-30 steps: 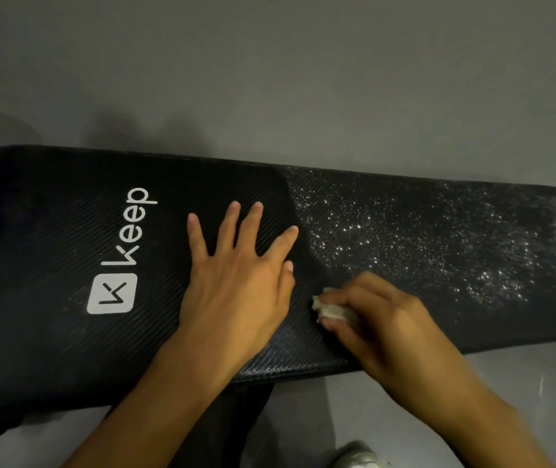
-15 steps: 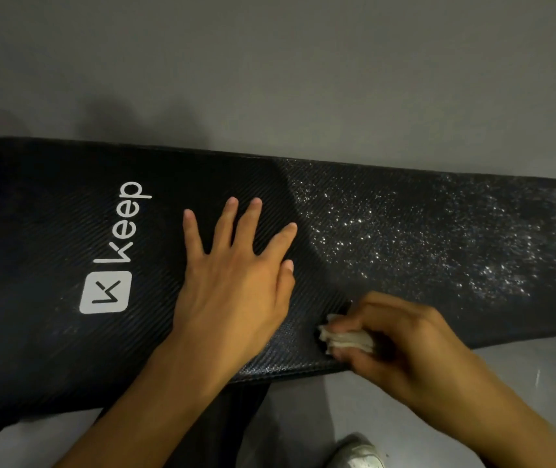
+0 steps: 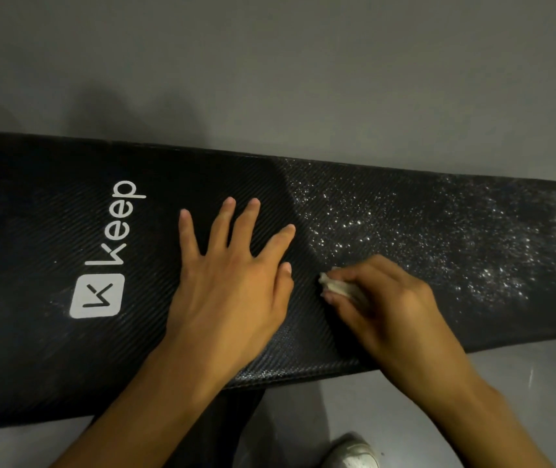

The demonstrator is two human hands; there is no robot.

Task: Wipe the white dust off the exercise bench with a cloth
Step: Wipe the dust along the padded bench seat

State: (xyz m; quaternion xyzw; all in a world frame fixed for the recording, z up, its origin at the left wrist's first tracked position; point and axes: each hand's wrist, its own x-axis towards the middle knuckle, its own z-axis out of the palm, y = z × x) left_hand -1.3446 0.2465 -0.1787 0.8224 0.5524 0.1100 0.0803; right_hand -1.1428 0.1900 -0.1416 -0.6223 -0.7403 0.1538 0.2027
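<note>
On the bench [image 3: 50,359], the left hand [image 3: 232,285] lies left of the cloth [image 3: 335,287], dust [image 3: 455,238] right.

matt ribbed-weave bench [image 3: 50,231], dust-speckled

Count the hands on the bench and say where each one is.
2. The left hand lies flat on the bench, between the logo and the cloth. The right hand grips the cloth at the edge of the dust. None seems hidden.

Left hand [image 3: 232,285] lies flat, fingers spread; right hand [image 3: 384,302] beside it pinches a cloth [image 3: 337,287].
</note>
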